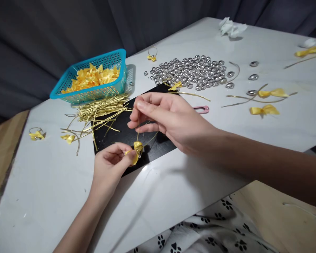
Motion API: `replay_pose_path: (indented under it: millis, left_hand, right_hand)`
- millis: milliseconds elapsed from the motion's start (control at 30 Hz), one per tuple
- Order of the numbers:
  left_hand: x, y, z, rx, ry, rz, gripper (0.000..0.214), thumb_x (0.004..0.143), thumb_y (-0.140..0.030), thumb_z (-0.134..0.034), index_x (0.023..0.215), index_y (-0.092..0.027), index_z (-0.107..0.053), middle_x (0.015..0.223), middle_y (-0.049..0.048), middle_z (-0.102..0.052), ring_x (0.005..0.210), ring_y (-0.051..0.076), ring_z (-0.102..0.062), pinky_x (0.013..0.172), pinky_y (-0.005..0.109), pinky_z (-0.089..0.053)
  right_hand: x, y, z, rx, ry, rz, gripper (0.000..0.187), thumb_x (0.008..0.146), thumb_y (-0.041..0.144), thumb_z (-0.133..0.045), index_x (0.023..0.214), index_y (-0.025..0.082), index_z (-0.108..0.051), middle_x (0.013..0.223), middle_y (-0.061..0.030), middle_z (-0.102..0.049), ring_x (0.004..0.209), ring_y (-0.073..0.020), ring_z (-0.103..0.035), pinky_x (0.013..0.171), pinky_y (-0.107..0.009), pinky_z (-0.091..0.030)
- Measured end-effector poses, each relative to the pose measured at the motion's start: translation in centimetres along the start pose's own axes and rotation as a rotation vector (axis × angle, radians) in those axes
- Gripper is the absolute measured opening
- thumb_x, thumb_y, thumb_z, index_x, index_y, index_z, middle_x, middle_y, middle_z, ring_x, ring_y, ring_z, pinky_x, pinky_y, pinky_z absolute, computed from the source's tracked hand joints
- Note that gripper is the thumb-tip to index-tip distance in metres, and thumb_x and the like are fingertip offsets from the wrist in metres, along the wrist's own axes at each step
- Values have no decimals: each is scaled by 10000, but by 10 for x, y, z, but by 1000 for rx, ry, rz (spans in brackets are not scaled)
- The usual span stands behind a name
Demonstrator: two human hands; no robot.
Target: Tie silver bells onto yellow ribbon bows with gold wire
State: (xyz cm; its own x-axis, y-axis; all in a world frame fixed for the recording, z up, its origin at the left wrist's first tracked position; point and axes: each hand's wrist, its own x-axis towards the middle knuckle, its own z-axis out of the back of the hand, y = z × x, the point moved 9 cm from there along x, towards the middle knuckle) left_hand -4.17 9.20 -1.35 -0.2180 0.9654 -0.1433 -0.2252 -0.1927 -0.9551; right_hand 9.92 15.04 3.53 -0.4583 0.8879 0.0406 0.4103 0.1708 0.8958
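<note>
My left hand (112,160) pinches a yellow ribbon bow (137,147) between thumb and fingers, just over the black mat (155,151). A small shiny bead seems to sit at the bow, partly covered by the thumb. Above it, my right hand (160,114) is closed on a thin gold cord (138,130) that runs up from the bow. Another length of cord sticks out to the bow's right. Beside the mat's left edge lies a pile of gold cords (102,109), some of them overlapping the mat.
A blue basket (89,92) of yellow bows stands at the back left. Silver beads (189,72) are heaped behind my right hand, near a pink-handled tool (203,109). Loose bows (264,110) lie to the right, crumpled white tissue (230,28) at the back. A tied piece (37,134) rests far left.
</note>
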Motion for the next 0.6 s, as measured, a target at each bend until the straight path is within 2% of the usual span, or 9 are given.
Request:
replay_pose_path:
  millis: [167,300,467,600]
  left_hand:
    - [1,0,1,-11,-20,12,107,561,-192,-731,529,-174,-631,479,-43,-591,450,62,-498,468,151,-400]
    - [3,1,2,-22,-16,21,118,552,-205,-742,522,-172,-633,477,-37,-595,449,62,-492,468,154,-394]
    - [4,5,5,-20,-33,45,115,546,-214,-748,541,-168,-643,467,-36,-589,449,60,-490,477,154,-396]
    - [5,6,5,-10,-50,61,125,531,-220,-741,518,-166,-630,437,-38,-572,433,64,-487,467,159,-398]
  right_hand:
    - [3,-2,9,189,-64,-126,247,931,126,-430,724,132,-565,769,-25,-615,852,-94,-637,759,-201,-563]
    - [2,3,11,231,-89,-195,274,931,88,-403,706,119,-556,785,-25,-607,872,-83,-647,757,-161,-572]
    - [0,20,17,166,-142,-170,229,924,94,-416,755,111,-571,842,-2,-612,926,-84,-656,706,-103,-561]
    - [-2,38,27,111,-216,-137,330,947,135,-317,737,113,-570,924,37,-630,965,-54,-643,660,-41,-497]
